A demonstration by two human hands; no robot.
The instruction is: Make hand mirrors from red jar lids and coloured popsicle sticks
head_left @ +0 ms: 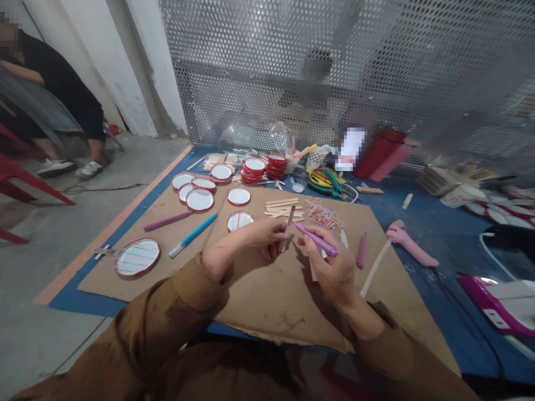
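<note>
My left hand (pixel 270 234) pinches a wooden craft stick (pixel 291 214) upright; its upper part is coloured reddish-purple. In my right hand (pixel 336 273) is a purple marker (pixel 318 240), its tip close beside the stick; I cannot tell whether they touch. Both hands are above a cardboard sheet (pixel 259 306). Behind them lie plain craft sticks (pixel 282 205) and a heap of small coloured pieces (pixel 324 214). A red-rimmed white lid with stripes (pixel 239 220) is partly hidden by my left hand. Another striped lid (pixel 137 257) with a stick attached lies further left.
Red-rimmed lids (pixel 199 199) and stacked lids (pixel 253 170) stand behind. A blue marker (pixel 193 235) and a dark pink marker (pixel 167 221) lie left. At right are a pink glue gun (pixel 412 245) with a cord and a magenta-white power strip (pixel 497 306). A person (pixel 58 72) sits far left.
</note>
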